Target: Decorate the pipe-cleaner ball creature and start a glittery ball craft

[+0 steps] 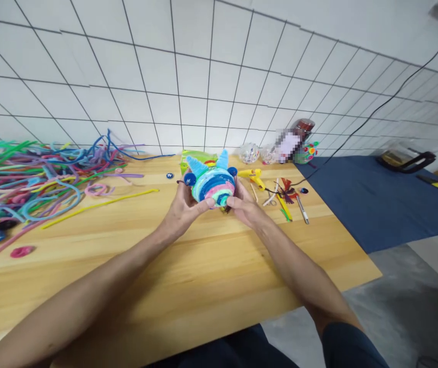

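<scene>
Between both hands, above the wooden table, I hold a round craft figure point(214, 183) coiled from blue, green, white and pink pipe cleaners. Two light-blue pointed ears rise from its top, and a dark blue button-like disc sits on either side. My left hand point(187, 207) grips its left side, thumb on the lower front. My right hand point(244, 204) wraps the right side, its thumb beside the small blue-green knob at the front. The fingers behind the figure are mostly hidden. A green packet point(194, 157) lies partly behind it.
Many loose pipe cleaners point(30, 179) are heaped at the left. A yellow glue gun point(253, 176), scissors point(271, 202) and a pen point(302, 210) lie right of my hands. A glass pot point(405, 157) stands on a dark blue cloth point(349, 204). A black cord point(372, 115) crosses the right.
</scene>
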{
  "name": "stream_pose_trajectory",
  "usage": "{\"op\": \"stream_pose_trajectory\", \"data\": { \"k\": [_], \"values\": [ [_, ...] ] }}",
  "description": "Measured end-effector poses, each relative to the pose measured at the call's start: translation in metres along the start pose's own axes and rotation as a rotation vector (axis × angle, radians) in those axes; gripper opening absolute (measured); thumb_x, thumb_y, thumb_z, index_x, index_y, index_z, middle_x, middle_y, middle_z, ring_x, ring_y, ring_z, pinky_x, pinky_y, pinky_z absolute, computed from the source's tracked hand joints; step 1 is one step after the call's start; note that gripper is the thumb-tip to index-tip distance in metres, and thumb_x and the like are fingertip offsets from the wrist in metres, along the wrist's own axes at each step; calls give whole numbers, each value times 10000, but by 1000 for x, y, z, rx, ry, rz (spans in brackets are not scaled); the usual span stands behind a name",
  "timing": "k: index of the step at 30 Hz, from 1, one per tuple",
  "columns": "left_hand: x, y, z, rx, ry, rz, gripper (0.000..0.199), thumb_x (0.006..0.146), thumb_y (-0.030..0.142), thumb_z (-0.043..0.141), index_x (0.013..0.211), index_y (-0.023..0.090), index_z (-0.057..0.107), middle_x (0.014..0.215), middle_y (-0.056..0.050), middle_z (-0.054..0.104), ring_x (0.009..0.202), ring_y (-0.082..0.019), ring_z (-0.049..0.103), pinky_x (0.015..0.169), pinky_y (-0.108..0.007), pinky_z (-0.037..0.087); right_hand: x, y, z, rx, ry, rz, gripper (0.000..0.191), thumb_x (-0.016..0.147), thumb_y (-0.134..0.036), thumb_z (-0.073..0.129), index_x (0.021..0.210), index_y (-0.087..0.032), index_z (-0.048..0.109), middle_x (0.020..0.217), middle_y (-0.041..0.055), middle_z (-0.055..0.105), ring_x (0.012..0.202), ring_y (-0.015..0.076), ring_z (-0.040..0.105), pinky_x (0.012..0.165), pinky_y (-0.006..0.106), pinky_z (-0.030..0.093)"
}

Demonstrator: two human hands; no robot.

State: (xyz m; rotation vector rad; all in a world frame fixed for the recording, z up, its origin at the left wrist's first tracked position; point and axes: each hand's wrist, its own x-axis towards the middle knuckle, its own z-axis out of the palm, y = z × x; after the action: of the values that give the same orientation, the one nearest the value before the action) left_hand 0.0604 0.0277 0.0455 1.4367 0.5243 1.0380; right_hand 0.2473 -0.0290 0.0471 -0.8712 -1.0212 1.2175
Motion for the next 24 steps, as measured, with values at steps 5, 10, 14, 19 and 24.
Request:
{"op": "stream_pose_trajectory", "data": {
  "k": [5,10,14,19,24],
  "values": [
    [-23,25,-6,258,-74,-141,737,871,678,796,1371,215,514,1466,-182,671,1267,-348,713,1020,-460,616,1,0,-7,45,24,5,758,591,-486,1000,1269,-305,715,1366,40,762,1340,314,678,1158,458,573],
    [-42,48,-44,793,-140,-352,669,885,868,589,994,214,679,951,-130,791,883,-361,754,775,-455,562,1,14,-7,85,34,50,697,625,-454,999,1262,-308,757,1423,26,755,1382,282,650,1111,388,587],
    [-46,24,-57,696,-56,-340,704,858,870,640,1054,194,654,870,-75,735,811,-297,714,707,-398,545,-2,32,1,48,32,151,654,665,-486,996,1249,-304,764,1372,33,775,1272,271,707,977,364,635],
    [-45,-15,-49,275,-10,-326,725,852,763,774,1260,195,581,1045,-59,721,898,-229,701,760,-359,583,-4,40,7,-76,91,85,684,707,-530,976,1298,-292,727,1380,45,771,1316,280,689,1106,401,592],
    [-44,-20,-42,75,44,-401,779,809,727,837,1344,224,579,1319,-107,707,1121,-279,719,870,-411,638,-5,42,8,-185,110,26,771,703,-577,966,1350,-285,665,1417,63,744,1315,298,690,1129,433,582]
  ]
}}
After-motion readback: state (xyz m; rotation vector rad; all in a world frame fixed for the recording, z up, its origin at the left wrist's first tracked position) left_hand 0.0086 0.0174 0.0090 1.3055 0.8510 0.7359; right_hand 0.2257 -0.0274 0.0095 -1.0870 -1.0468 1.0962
